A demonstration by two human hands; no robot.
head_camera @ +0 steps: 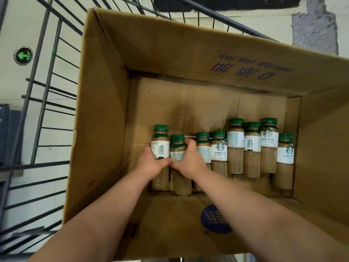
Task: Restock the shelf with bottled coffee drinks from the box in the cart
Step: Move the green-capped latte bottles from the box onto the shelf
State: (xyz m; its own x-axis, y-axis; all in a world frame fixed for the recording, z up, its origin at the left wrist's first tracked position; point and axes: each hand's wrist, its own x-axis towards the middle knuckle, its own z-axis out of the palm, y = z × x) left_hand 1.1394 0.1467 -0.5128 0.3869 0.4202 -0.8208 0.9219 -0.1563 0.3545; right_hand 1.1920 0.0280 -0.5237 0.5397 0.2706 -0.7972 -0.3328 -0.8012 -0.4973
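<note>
Eight green-capped bottled coffee drinks (235, 140) show in a loose row against the near side of a large open cardboard box (102, 129), which sits in a dark wire cart (45, 95). They are filled with pale brown liquid and carry white labels, some turned to show a green round logo and the words CAFFE LATTE, others showing barcodes or small print. Both hands reach down into the box at the left end of the row, where they meet. The left hand (151, 164) grasps the leftmost bottle (160, 148), fingers on its outer side and thumb across its front. The right hand (189, 160) is curled round the second bottle (177, 155), its thumb lying over the label and touching the left thumb, its fingers tucked into the gap toward the third bottle (203, 154). The other five stand packed close together further right, the last one near the box's right wall. Much of the box bottom beyond the row is bare cardboard. Purple print runs along the far flap (241, 71), and a blue round mark (215, 219) shows on the near flap. Under the cart lies a pale floor (17, 25) with a round green arrow marker (23, 55) at the left.
</note>
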